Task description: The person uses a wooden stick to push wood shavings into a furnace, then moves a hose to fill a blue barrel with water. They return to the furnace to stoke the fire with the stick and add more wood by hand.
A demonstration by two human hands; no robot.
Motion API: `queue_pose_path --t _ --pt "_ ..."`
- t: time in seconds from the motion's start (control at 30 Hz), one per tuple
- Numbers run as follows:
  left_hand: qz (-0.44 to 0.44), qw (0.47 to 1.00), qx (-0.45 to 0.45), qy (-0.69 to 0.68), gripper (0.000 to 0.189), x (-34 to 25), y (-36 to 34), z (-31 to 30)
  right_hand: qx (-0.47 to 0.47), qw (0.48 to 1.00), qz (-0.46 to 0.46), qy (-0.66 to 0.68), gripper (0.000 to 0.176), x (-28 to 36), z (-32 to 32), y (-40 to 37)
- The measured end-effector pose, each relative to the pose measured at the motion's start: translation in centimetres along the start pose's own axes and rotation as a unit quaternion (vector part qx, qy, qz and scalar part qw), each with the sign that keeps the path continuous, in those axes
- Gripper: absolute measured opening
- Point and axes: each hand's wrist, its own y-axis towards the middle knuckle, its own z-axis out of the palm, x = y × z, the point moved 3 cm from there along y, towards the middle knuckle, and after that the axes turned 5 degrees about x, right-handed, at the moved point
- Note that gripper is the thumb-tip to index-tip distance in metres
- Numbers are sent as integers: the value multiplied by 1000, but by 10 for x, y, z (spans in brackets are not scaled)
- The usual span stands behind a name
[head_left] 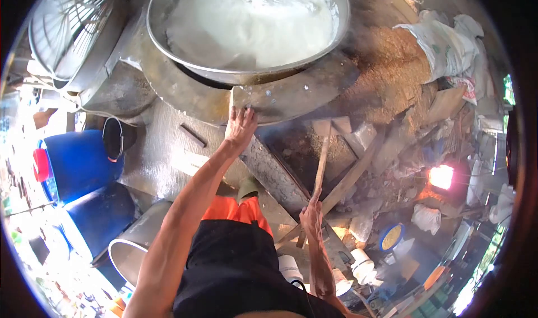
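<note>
My left hand [241, 126] rests on the front edge of the stove's rounded ledge [291, 98], its fingers laid flat over the top. My right hand [311, 214] is closed around the wooden handle of a rake-like pusher [322, 160]. The pusher's flat crosspiece lies at the far end, over a dark pit [302, 150] with brownish grains in it. Above the ledge sits a wide metal pan [246, 70] with a white, steaming, partly foamy liquid [246, 23] inside.
Loose sawdust or husks [392, 65] spill from a white sack [445, 43] at right. Wooden planks [358, 166] border the pit. A bright glow [441, 176] shows farther right. At left stand blue drums [78, 161], a metal pot [143, 242] and a large wire-ribbed basin [67, 32].
</note>
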Motion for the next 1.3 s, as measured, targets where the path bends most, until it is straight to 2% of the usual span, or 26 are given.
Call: queue_pose_path --t 0.03,0.13,0.2,0.23,0.33,0.4,0.43,0.5,0.53,0.57,0.67,0.73,0.8,0.87,0.9,0.93,1.0,1.07,1.13,1.2,1.27,1.3 --pt "-5 1000 2 1 27 1 -2 0 3 1000 -3 -3 86 -4 8 5" --pt "14 1000 -6 -2 23 1 -2 1 -44 994 -96 -24 86 -20 47 37" --pt "10 1000 -8 12 24 -2 -6 3 -13 991 -133 28 82 -24 52 42" --pt "9 1000 -4 -1 25 0 -5 2 32 992 -106 61 81 -29 57 42" --pt "1 1000 0 -21 26 3 -2 2 42 990 -117 64 76 -8 13 -4" --pt "8 1000 -19 -14 24 2 -2 2 -25 983 -174 51 74 -25 -11 -40" --pt "5 1000 -19 -15 24 2 -2 3 -24 983 -174 49 74 -37 -23 -49" --pt "13 1000 -11 -11 23 2 -2 4 72 971 -210 94 73 -59 -39 -58" --pt "10 1000 -11 -10 23 3 -1 7 73 970 -212 92 73 -63 -39 -52" --pt "15 999 -31 -8 23 3 -2 10 59 962 -261 48 73 -65 -31 -43" --pt "19 998 -53 -13 22 3 -2 9 92 968 -222 74 72 -79 31 5" --pt "13 998 -54 -16 22 4 -3 9 -21 979 -179 95 74 -58 47 29" --pt "3 999 -41 12 23 2 -1 9 -29 982 -171 80 74 -24 20 8" --pt "4 1000 -22 2 25 -1 -2 3 -121 963 -234 58 74 -22 -11 5" --pt "11 1000 -29 5 26 -2 -4 0 -194 947 -258 6 72 -30 -14 21" --pt "19 999 -39 9 28 0 -2 -3 -74 991 -110 27 72 -27 -27 34" --pt "5 1000 -10 -18 32 2 0 9 -110 989 -97 10 68 -11 -39 73" --pt "12 1000 21 -16 34 2 -1 9 -132 987 -97 1 67 -26 -7 145" --pt "6 999 42 -15 36 4 1 5 -13 996 -9 90 67 17 -14 148" --pt "3 998 44 -36 38 3 -2 3 -41 998 -18 46 72 10 2 139" --pt "13 1000 -7 18 43 1 -6 13 -70 986 -120 -95 74 -1 5 113" --pt "15 1000 4 -11 42 1 -7 15 1 993 -78 -90 77 -8 1 95"
